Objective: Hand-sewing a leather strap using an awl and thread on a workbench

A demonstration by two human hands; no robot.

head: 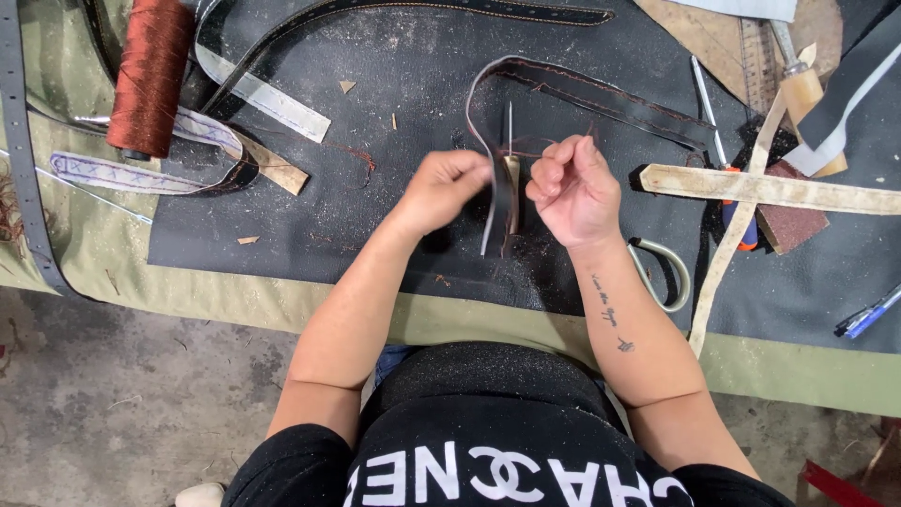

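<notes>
Dark work mat [394, 235] lies under both hands: left hand [441, 191] pinches the black leather strap [500, 202], right hand [574, 188] curls shut around thread beside the needle [510, 127].

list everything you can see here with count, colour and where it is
dark leather strap: 1, black-brown, looped at mat centre, end pinched between both hands
needle: 1, metal, upright above the strap end
thread spool: 1, rust red, upper left
long belt: 1, black, top edge
pale straps: 2, cream, crossed at right
metal ring: 1, silver, by the right wrist
pen: 1, blue, far right
work mat: 1, black, on green cloth
left hand: 1, gripping the strap
right hand: 1, closed at the strap end
</notes>
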